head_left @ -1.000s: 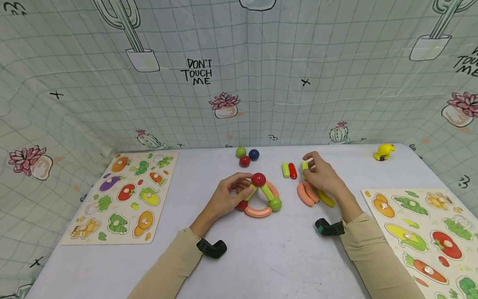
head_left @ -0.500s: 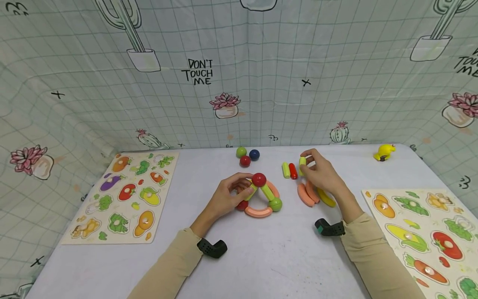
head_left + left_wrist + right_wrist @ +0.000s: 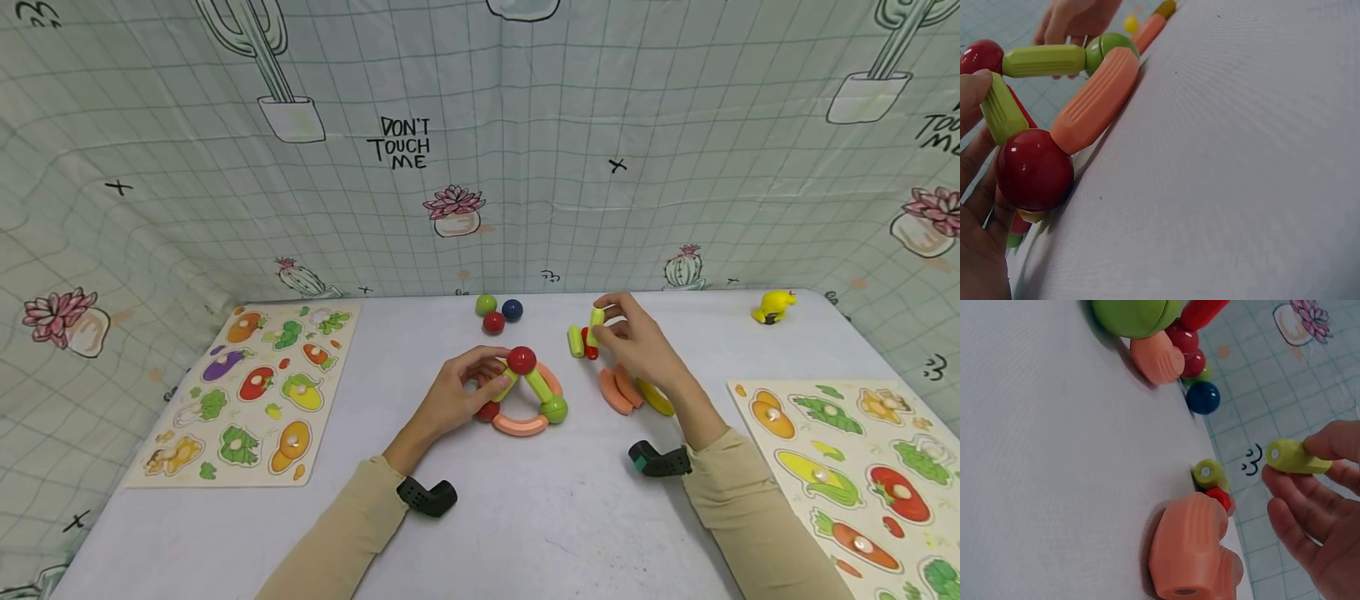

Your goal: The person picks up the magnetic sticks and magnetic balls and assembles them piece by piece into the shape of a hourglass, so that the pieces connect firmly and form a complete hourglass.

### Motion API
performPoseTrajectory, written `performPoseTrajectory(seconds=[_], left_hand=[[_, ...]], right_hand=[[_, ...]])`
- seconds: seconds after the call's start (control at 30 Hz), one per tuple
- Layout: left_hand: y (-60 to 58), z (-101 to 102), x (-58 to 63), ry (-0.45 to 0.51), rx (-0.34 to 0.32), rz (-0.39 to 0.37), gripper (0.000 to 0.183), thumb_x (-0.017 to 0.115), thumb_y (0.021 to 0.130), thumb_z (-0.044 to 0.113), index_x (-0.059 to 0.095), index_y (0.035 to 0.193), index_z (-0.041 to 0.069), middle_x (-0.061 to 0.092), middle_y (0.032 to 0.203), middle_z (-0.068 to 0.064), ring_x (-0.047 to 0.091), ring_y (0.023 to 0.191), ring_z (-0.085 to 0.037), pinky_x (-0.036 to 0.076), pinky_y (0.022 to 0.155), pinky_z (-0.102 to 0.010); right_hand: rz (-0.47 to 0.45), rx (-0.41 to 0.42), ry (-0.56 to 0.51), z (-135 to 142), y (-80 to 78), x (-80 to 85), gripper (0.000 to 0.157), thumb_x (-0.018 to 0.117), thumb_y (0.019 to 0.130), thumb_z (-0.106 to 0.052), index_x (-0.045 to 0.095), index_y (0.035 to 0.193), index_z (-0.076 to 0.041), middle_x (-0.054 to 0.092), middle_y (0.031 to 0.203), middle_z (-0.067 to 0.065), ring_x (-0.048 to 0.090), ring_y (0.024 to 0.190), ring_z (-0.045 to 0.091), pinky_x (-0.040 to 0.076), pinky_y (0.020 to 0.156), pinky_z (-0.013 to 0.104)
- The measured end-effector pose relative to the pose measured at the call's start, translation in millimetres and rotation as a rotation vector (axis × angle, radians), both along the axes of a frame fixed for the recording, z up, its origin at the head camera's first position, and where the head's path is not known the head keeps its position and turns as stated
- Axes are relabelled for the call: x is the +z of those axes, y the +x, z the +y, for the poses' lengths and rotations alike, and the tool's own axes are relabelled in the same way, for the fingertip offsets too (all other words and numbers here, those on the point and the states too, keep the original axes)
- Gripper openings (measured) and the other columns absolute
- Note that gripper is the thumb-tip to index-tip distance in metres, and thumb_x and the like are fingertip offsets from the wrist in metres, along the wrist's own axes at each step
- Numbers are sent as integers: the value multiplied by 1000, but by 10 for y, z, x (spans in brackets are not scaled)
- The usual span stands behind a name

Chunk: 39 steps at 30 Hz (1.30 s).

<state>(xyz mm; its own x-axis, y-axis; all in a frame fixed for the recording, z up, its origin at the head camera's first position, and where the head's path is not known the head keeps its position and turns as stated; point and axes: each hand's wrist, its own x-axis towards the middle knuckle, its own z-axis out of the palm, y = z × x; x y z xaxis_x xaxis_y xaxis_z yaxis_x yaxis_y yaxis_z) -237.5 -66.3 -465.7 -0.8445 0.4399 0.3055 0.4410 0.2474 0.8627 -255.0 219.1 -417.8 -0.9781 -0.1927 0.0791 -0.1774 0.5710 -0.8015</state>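
Note:
My left hand [image 3: 453,392] pinches a yellow-green rod [image 3: 1004,112] in a frame built of rods and balls. A red ball [image 3: 521,360] tops this frame, and a second yellow-green rod [image 3: 537,385] slopes from it to a green ball [image 3: 554,409]. Along the frame's base, a curved orange rod [image 3: 521,426] joins the green ball to another red ball [image 3: 1035,169]. Thumb and fingers of my right hand [image 3: 637,337] pinch a loose yellow-green rod [image 3: 1297,459], raised off the table. A pale disc shows in that rod's end.
Behind the frame sit loose green, blue [image 3: 512,311] and red balls. Below my right hand lie a yellow-green rod [image 3: 575,342], a red rod [image 3: 591,350], curved orange rods [image 3: 615,392] and a yellow one [image 3: 656,397]. Vegetable boards [image 3: 330,417] flank both sides; a yellow toy [image 3: 773,307] stands back right.
My right hand has lifted the yellow-green rod and carried it left, so it now passes in front of the red rod. The left hand and the frame stay in place.

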Motion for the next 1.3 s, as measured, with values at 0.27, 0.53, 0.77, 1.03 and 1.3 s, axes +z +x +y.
performPoseTrajectory(seconds=[0.27,0.53,0.77,1.03,1.3], left_hand=[[-5,-20,-8,10,-14,15,35,66,88,16,59,123,15,66,100,-6,59,86,-12,49,75,-22],[-5,-13,-1,1,-1,-2,35,66,88,14,59,122,13,67,101,-7,59,87,-14,49,75,-21],[109,-4,204,-7,-8,-23,35,64,89,9,58,123,4,66,102,-15,60,88,-21,49,76,-25],[197,-7,344,-20,-5,-11,34,64,89,9,58,121,3,66,100,-15,60,87,-21,50,76,-25],[169,-15,307,-6,-18,-41,34,64,89,10,59,121,4,66,101,-15,60,89,-22,49,77,-28]], right_hand=[[39,114,-126,-78,24,22,44,52,97,-18,35,136,-9,43,130,15,57,108,29,51,79,25],[42,172,-169,-151,35,33,40,54,96,-16,38,132,-10,44,131,13,59,103,24,54,76,39],[22,214,-217,-201,73,55,41,57,95,-19,39,131,-12,44,131,10,59,103,15,53,81,35],[38,257,-288,-288,134,118,42,59,93,-16,39,131,-10,47,127,7,61,105,15,50,84,23],[93,322,-331,-337,147,136,41,58,93,-9,39,129,-4,48,123,9,62,103,12,50,85,22]])
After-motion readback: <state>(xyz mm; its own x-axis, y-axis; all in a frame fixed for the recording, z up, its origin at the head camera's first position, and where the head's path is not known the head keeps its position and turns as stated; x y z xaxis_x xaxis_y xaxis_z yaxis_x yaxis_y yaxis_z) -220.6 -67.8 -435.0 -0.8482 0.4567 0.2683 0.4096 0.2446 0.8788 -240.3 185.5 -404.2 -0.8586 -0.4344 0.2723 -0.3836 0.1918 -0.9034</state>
